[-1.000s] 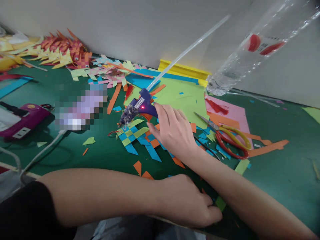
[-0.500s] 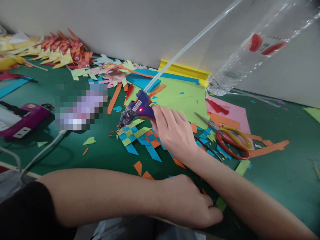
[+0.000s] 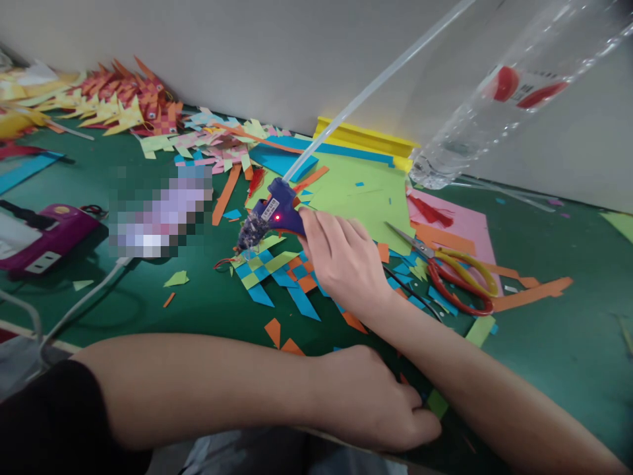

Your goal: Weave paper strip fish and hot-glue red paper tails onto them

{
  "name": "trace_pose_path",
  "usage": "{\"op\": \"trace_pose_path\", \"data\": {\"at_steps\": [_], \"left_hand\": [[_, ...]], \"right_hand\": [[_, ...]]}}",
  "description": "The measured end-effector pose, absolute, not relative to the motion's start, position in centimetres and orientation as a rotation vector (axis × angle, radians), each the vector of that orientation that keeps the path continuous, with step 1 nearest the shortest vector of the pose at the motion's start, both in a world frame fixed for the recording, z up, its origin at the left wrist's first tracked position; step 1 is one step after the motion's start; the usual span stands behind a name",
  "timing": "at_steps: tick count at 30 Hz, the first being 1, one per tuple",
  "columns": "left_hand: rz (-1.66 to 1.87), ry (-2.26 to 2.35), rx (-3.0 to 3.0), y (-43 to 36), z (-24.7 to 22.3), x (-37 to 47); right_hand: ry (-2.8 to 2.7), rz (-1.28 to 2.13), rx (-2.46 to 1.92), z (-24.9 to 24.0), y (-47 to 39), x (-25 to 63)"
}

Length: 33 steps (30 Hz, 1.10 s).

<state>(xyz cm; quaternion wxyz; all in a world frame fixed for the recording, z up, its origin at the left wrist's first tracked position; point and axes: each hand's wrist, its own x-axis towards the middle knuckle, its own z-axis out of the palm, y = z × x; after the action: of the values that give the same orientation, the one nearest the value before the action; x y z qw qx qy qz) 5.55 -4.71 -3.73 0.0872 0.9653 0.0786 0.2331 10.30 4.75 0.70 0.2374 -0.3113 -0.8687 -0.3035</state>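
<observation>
My right hand [image 3: 343,257] is wrapped round the handle of a blue glue gun [image 3: 279,208] with a lit red light. A long clear glue stick [image 3: 376,92] sticks out of its back end. The clotted nozzle points down at a woven paper fish [image 3: 257,270] of blue and green strips, close to its red loop of cord; whether they touch I cannot tell. Below the right forearm, my left hand [image 3: 376,399] rests at the table's near edge with its fingers curled under. What they hold, if anything, is hidden. A green paper strip [image 3: 437,404] lies beside those fingers.
Scissors [image 3: 430,254] lie open right of my right hand, among paper scraps. Behind stand a clear bottle [image 3: 475,119] and green paper sheets [image 3: 366,198]. At left are a blurred phone-like object [image 3: 168,214] with a cable and a purple power strip [image 3: 59,231]. Finished paper fish [image 3: 123,99] lie far left.
</observation>
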Motion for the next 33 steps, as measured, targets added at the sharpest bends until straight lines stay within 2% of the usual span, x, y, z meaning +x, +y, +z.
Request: {"op": "trace_pose_path", "data": {"at_steps": [17, 23, 27, 33], "left_hand": [[0.553, 0.252, 2.891, -4.8, -3.2, 5.4], [0.759, 0.257, 2.966, -5.7, -3.2, 5.4], [1.03, 0.355, 2.931, -6.0, -0.4, 5.0], [1.146, 0.862, 2.901, -3.1, 6.4, 1.0]], "right_hand": [[-2.342, -0.662, -0.833, 0.4, 4.9, 10.7], [-2.313, -0.674, -0.846, 0.2, 5.1, 10.9], [-2.286, -0.639, -0.873, 0.1, 5.3, 11.0], [-2.296, -0.474, -0.938, -0.1, 5.5, 11.1]]}}
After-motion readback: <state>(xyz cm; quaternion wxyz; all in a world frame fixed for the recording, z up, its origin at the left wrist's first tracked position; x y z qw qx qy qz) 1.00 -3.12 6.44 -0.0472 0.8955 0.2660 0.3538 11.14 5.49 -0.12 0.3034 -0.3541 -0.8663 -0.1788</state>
